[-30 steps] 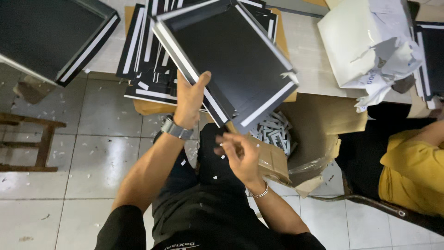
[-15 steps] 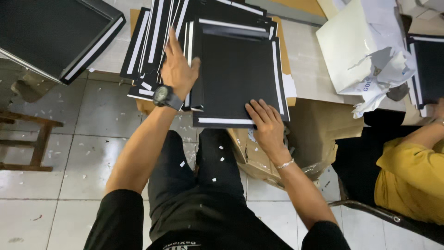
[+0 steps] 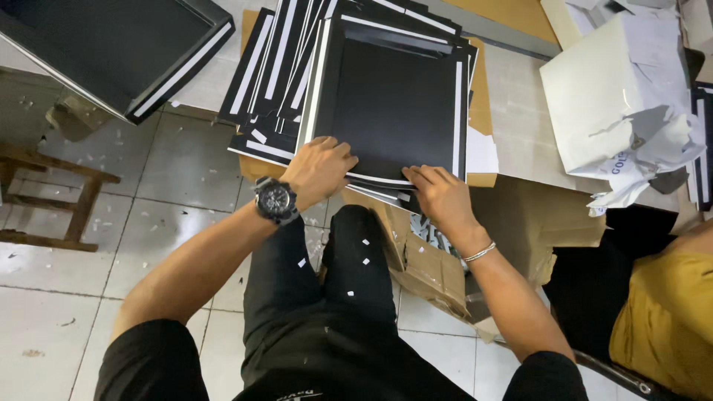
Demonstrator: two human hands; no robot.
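A stack of black flat boards with white edge strips [image 3: 394, 104] lies on a brown cardboard sheet [image 3: 481, 82] in front of me. My left hand [image 3: 319, 169], with a black watch on its wrist, grips the near left corner of the top boards. My right hand [image 3: 440, 194], wearing a thin bracelet, holds the near edge of the same stack from below and the right. Both hands have fingers curled over the boards' lower edge. More black-and-white boards [image 3: 271, 82] fan out to the left under the stack.
A large black tray-like box [image 3: 111, 52] stands at the top left above a wooden stool [image 3: 52, 200]. An open cardboard box [image 3: 438, 252] sits by my right knee. White torn wrapping [image 3: 616, 111] lies at right. A person in a yellow shirt [image 3: 668, 312] sits at the right edge.
The board I held raised a second ago now lies flat on the stack. Both hands have slid down to the stack's near edge, and the view has moved closer.
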